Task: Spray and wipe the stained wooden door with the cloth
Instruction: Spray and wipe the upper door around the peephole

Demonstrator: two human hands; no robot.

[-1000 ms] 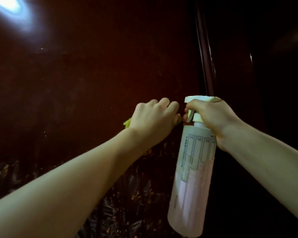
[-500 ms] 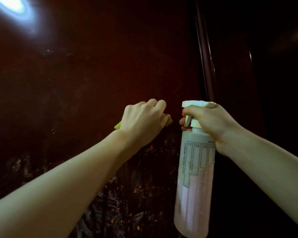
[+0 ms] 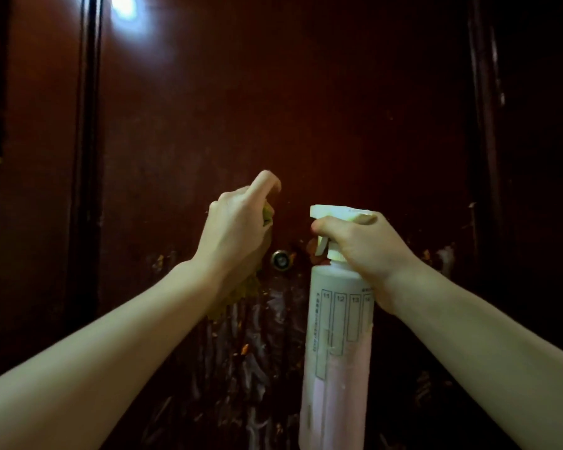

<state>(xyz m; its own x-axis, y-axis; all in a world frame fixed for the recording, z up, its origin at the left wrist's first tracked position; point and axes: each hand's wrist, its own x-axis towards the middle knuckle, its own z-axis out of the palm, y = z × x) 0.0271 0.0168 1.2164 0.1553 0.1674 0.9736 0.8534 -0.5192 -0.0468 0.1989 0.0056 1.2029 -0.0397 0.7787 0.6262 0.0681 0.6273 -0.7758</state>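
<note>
Gripping cloth (image 3: 241,287) in left hand (image 3: 238,228), index finger raised; smears on door (image 3: 338,125) lie straight below it. Right hand (image 3: 361,248) grips upright bottle (image 3: 337,352), nozzle aimed left.

door (image 3: 306,125): glossy dark wood, smeared | spray bottle (image 3: 335,352): translucent matt plastic | peephole (image 3: 281,260): shiny metal

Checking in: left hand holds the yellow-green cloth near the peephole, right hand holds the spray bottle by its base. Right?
Not quite. In the head view the right hand grips the spray bottle at its trigger head, not its base. The left hand does hold the yellow-green cloth near the peephole.
</note>
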